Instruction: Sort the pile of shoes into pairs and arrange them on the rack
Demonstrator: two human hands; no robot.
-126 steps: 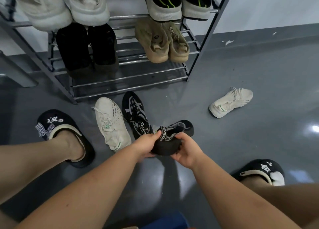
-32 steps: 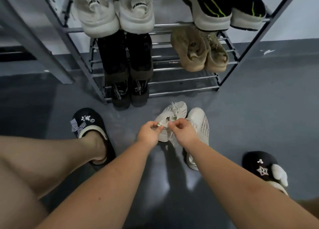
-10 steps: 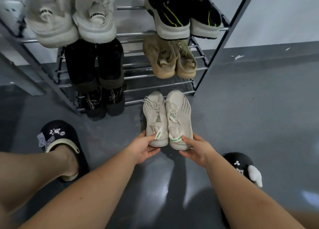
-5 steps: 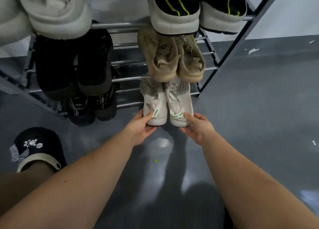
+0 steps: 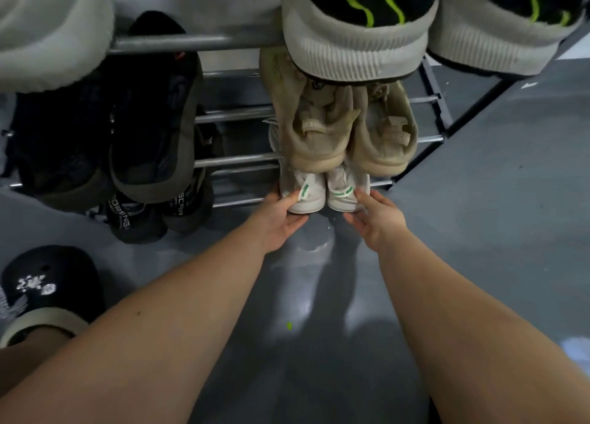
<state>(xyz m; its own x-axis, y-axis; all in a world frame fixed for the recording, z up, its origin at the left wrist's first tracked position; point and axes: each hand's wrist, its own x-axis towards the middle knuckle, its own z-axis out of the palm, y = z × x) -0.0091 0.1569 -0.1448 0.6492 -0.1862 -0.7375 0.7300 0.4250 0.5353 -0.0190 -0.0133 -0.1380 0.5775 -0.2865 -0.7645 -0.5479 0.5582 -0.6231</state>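
Pushed further under the tan pair (image 5: 344,126), the white pair (image 5: 324,193) sat on the rack (image 5: 236,160); left hand (image 5: 277,216) and right hand (image 5: 376,216), fingers open, touched the heels, so sorting looked nearly finished

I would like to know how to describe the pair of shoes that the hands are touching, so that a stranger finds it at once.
Start at the metal shoe rack and go to its lowest tier, on the right side. There the white pair sits directly under the tan pair, heels toward the viewer, with the left hand and right hand at its heels. Unlike its neighbours, it has green marks on the heels.
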